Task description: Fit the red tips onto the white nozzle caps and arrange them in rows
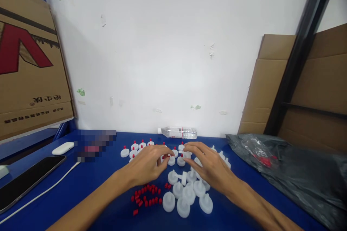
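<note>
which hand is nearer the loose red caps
Left. The left hand hangs just above the red caps; the right hand is off to their right, over the white discs.

head view, forward-down, near blue table [81,187]

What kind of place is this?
Probably a small workshop or packing room: white plastic caps and tiny red plugs lie heaped on a blue table, with cardboard boxes stacked beside it.
</note>
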Demonstrator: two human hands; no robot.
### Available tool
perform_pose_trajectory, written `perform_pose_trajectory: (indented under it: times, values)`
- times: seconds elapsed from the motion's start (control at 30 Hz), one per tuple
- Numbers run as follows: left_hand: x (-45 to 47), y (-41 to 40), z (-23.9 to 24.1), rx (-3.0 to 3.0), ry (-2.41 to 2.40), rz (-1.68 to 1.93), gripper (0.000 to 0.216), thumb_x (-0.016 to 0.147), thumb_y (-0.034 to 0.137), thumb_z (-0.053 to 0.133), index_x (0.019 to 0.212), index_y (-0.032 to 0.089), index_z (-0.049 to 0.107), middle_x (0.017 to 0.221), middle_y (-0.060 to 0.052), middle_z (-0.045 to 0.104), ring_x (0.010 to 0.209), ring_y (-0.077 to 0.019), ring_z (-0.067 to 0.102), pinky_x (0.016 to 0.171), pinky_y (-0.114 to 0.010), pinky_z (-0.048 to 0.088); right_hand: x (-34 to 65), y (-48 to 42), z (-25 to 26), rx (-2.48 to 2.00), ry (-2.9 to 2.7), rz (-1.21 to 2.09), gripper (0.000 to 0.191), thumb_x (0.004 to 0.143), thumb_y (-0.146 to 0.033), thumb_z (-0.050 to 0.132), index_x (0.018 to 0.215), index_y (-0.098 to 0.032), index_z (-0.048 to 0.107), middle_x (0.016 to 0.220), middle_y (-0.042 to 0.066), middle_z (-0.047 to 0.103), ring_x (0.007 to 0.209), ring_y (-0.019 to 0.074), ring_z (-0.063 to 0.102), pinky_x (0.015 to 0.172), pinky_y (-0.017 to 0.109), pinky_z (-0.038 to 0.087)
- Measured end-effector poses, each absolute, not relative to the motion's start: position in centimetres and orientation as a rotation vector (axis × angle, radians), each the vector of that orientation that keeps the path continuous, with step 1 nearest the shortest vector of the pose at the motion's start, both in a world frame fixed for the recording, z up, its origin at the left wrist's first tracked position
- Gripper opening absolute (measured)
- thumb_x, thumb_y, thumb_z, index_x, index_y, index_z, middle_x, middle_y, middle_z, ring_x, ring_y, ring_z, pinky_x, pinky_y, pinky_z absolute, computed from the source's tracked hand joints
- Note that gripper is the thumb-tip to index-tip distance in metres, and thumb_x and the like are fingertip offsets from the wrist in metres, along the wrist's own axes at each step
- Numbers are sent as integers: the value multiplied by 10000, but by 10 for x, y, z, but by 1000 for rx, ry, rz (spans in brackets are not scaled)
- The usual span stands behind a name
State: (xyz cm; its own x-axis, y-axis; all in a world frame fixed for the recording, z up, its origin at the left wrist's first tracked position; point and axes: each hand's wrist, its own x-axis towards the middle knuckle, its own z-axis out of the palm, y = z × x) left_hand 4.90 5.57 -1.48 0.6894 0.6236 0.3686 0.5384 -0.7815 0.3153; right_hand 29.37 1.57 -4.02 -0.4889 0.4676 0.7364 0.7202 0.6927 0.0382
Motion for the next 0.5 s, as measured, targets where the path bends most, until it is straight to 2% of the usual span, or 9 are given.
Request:
perform_pose_trajectory:
  times: [0.1, 0.27, 0.43, 0.5]
  values:
    - [54, 56, -22, 2618, 876, 813, 254, 1001, 276, 491, 1057, 220, 733, 939, -25, 761, 735, -156, 701, 730, -268, 516, 290, 14, -43, -861, -2213, -422, 207, 1008, -218, 561, 1214, -220, 547, 1162, 85, 703, 1098, 226, 680, 906, 380, 601]
    - [61, 52, -26, 2276, 891, 976, 205, 975, 342, 586, 1025, 197, 721, 837, -12, 769, 628, -148, 723, 591, -228, 542, 291, 13, -44, -826, -2172, -465, 249, 1001, -238, 578, 1249, -228, 577, 1162, 85, 733, 1084, 225, 706, 913, 386, 612]
    - [65, 45, -27, 2199, 874, 980, 185, 962, 311, 606, 1032, 194, 731, 976, -23, 789, 587, -124, 722, 562, -217, 541, 291, 12, -46, -757, -2147, -530, 266, 995, -244, 609, 1259, -221, 591, 1197, 98, 739, 1089, 221, 717, 916, 377, 613]
    - [66, 44, -27, 2175, 857, 962, 195, 960, 301, 610, 1063, 198, 739, 945, -17, 790, 596, -133, 730, 568, -222, 543, 291, 11, -48, -727, -2136, -533, 274, 989, -239, 624, 1259, -211, 593, 1209, 103, 738, 1108, 216, 713, 923, 368, 612]
